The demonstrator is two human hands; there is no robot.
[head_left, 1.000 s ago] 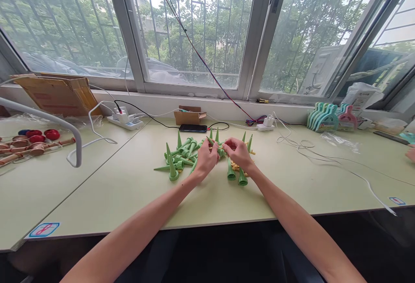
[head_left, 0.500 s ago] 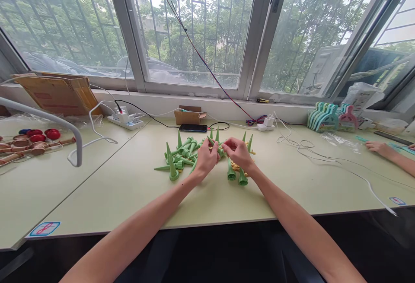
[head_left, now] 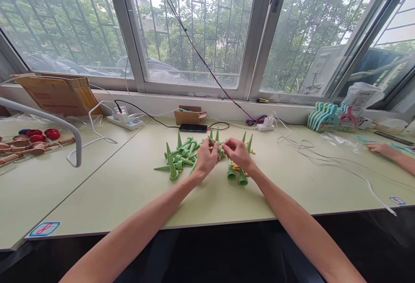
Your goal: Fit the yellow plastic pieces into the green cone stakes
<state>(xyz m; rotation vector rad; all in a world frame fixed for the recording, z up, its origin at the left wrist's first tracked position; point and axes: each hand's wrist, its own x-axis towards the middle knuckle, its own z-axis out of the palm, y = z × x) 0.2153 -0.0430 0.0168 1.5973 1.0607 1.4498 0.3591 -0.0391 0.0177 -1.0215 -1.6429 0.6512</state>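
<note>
My left hand (head_left: 207, 158) is closed around a green plastic cone-shaped spike (head_left: 210, 141), whose tip pokes up past the fingers. Close beside it, my right hand (head_left: 238, 152) is pinched at the wider end of that spike; what its fingertips hold is too small and covered to make out. Left of the hands lies a pile of similar green spikes (head_left: 184, 150), with one spike (head_left: 173, 172) standing upright in front. Under and beside my right hand are small yellow pieces (head_left: 236, 167), and two spikes (head_left: 243, 179) lie with their hollow ends facing me.
Behind the pile are a phone (head_left: 193, 128) and a small cardboard box (head_left: 189, 115). White cables (head_left: 304, 144) cross the table on the right, near hangers (head_left: 324, 118) and another person's hand (head_left: 378, 148). Wooden toys with red balls (head_left: 37, 138) lie left, beside a white curved bar (head_left: 78, 144).
Both my hands stay almost in the same place, with only slight finger movement at the spike. The other person's hand at the right has shifted slightly.
</note>
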